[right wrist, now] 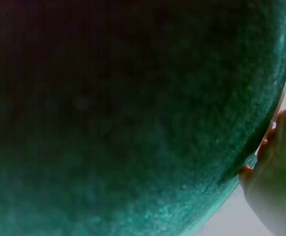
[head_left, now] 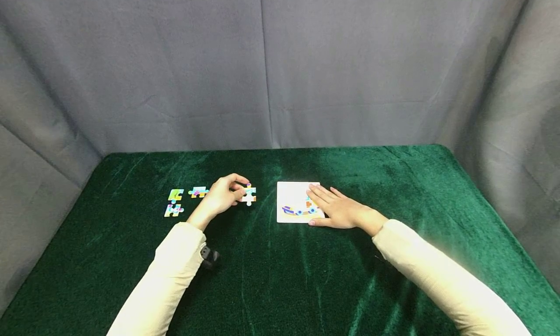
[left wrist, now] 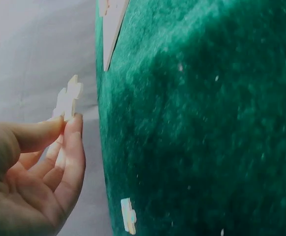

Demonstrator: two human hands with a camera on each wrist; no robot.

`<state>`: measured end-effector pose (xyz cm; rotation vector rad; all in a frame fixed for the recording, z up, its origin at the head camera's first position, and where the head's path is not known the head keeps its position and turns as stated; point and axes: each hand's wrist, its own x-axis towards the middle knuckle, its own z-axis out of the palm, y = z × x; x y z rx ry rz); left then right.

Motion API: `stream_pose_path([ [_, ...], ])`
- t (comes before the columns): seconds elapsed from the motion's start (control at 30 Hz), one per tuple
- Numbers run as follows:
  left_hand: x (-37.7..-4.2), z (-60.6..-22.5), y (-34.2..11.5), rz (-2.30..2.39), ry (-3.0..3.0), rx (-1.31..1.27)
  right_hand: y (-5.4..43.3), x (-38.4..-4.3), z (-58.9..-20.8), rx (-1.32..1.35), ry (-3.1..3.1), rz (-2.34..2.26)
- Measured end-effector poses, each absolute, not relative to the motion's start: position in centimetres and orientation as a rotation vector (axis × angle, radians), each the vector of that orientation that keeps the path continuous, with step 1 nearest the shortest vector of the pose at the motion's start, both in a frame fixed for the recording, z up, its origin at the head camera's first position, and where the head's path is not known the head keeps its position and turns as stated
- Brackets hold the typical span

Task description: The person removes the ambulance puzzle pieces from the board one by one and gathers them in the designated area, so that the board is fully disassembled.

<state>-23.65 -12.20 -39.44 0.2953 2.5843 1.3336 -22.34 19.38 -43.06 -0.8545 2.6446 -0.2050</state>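
Between thumb and fingertips my left hand [head_left: 223, 196] pinches a jigsaw piece [head_left: 249, 195], held left of the white puzzle board [head_left: 286, 192]. In the left wrist view the same piece [left wrist: 70, 98] stands up from the fingertips, seen nearly edge-on. My right hand [head_left: 343, 210] lies flat with straight fingers over the board's right side and hides part of the picture there. A purple, blue and orange printed design [head_left: 299, 211] shows along the board's lower part. In the right wrist view only the edge of the right hand [right wrist: 275, 172] appears.
Several loose jigsaw pieces lie left of the left hand: a green one [head_left: 176, 195], one below it [head_left: 173, 210] and one nearer the hand [head_left: 199, 192]. A dark green velvet cloth [head_left: 271, 277] covers the table. Grey curtains [head_left: 175, 73] hang behind and at both sides.
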Motion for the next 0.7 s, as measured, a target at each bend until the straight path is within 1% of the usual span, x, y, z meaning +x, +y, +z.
stream_pose_path([
  [0.33,-23.2,-38.8,-14.7,1.385,2.539,0.345,19.4,-22.4,-43.0,-0.870,2.649,-0.197],
  [0.5,-23.0,-38.9,-15.9,1.337,2.565,0.241,19.4,-22.3,-42.9,-0.862,2.646,-0.203],
  [0.7,-22.7,-39.3,-17.4,1.317,2.572,0.185,19.5,-22.2,-42.9,-0.865,2.639,-0.206],
])
